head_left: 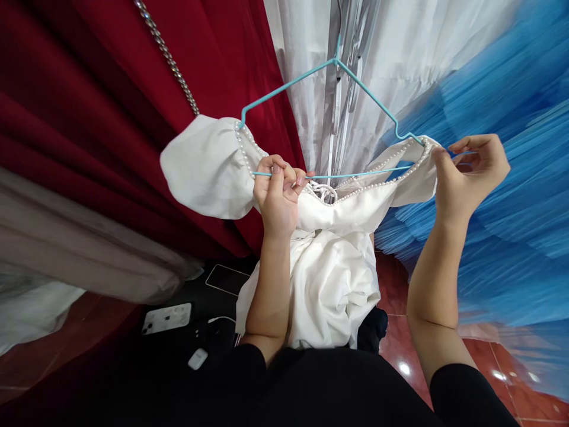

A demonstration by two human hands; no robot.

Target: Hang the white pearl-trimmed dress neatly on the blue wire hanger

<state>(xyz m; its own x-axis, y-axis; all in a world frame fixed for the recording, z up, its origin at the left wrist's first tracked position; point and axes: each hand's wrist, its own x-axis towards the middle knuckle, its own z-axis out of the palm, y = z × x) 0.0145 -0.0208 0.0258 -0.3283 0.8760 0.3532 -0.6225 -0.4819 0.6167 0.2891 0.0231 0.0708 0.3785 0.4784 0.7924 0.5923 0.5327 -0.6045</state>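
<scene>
A white dress point(333, 279) with pearl-edged neckline and a puffed sleeve point(204, 169) hangs on a thin light-blue wire hanger point(288, 85). My left hand point(279, 198) is closed round the hanger's bottom bar, just right of the puffed sleeve. My right hand point(472, 172) pinches the pearl-trimmed edge of the dress at the hanger's right end. White laces point(324, 191) show behind the neckline. The skirt lies gathered below, over my lap.
Red curtain point(231, 59) at left, blue tulle point(511, 237) at right, white drapes point(413, 53) and metal poles behind. A beaded strand point(166, 56) hangs upper left. Two phones point(166, 318) point(227, 279) and a white earbud case point(198, 359) lie on a black surface.
</scene>
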